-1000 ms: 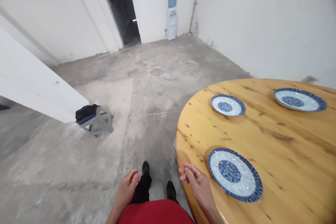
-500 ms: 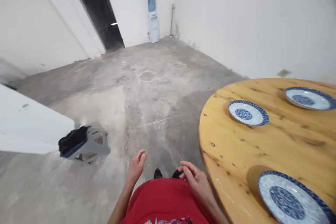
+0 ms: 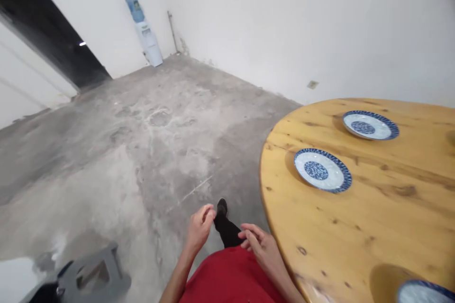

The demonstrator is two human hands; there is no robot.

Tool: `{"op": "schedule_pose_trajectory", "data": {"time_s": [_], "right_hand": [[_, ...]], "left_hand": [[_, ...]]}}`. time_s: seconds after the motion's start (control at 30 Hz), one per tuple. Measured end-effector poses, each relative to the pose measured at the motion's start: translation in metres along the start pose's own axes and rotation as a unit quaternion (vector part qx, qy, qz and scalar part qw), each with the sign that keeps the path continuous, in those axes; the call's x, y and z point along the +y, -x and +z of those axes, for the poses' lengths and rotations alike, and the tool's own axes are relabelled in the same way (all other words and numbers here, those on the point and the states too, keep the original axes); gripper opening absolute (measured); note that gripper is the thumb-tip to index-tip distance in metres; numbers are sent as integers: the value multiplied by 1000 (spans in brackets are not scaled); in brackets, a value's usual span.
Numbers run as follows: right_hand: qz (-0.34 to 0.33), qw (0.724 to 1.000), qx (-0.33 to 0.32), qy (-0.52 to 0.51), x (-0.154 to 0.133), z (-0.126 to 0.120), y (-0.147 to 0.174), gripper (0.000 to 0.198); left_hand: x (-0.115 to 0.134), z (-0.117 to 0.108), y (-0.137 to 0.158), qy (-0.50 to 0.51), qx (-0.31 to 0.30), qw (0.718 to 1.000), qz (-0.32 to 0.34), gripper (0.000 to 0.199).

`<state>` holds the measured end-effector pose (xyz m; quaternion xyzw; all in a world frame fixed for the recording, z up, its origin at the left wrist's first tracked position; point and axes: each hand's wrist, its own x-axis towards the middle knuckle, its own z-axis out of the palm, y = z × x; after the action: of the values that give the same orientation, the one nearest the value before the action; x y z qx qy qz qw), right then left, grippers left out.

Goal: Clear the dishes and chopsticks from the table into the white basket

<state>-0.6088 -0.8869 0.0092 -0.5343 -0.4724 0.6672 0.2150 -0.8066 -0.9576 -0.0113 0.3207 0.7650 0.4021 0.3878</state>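
My left hand (image 3: 201, 227) is in front of my body over the floor, its fingers loosely curled, a gap showing by the thumb, and nothing held. My right hand (image 3: 259, 245) hovers beside the table edge, fingers loosely stretched and apart, with nothing in it. To its right is a round wooden table (image 3: 320, 227) with a glossy top. The closest whole plate is a blue-and-white plate (image 3: 323, 170) near the table's left rim. A second patterned plate (image 3: 370, 125) lies farther back. A third plate (image 3: 423, 292) is cut off at the bottom right. Neither hand touches a plate.
A grey plastic stool (image 3: 94, 274) with dark cloth on it stands at the lower left. Across the concrete floor (image 3: 170, 151), a water dispenser (image 3: 149, 42) stands against the wall, right of a dark doorway (image 3: 53, 23). My foot (image 3: 222, 207) is stepped forward.
My view has turned right and I have stepped forward along the table. The dispenser and doorway have shifted left, the stool down and left. Both hands remain without anything in them.
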Motion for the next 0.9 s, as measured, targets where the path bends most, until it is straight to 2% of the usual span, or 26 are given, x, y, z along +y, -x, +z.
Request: {"op": "schedule_pose_trajectory", "data": {"time_s": [0.17, 0.33, 0.47, 0.57, 0.63, 0.73, 0.83, 0.9], "right_hand": [[-47, 999, 7, -14, -68, 21, -92, 50], [-84, 996, 19, 14, -119, 28, -156, 47], [-101, 993, 63, 22, -138, 33, -192, 43], [-97, 986, 135, -9, -145, 41, -213, 44], [-83, 977, 191, -43, -150, 49, -226, 46], [-55, 956, 270, -101, -163, 70, -247, 51], [-51, 941, 304, -136, -181, 94, -266, 53], [-58, 939, 311, -135, -193, 106, -276, 52]], "left_hand": [[14, -55, -81, -13, 33, 998, -61, 65], [13, -104, -154, 12, 95, 988, -121, 70], [10, -123, -224, 13, 70, 987, -145, 66], [23, -132, -297, -19, 28, 993, -110, 65], [42, -135, -351, -46, -3, 997, -64, 63], [87, -133, -430, -89, -54, 994, 28, 60], [139, -120, -493, -114, -107, 981, 112, 56], [168, -104, -522, -121, -147, 971, 146, 56]]}}
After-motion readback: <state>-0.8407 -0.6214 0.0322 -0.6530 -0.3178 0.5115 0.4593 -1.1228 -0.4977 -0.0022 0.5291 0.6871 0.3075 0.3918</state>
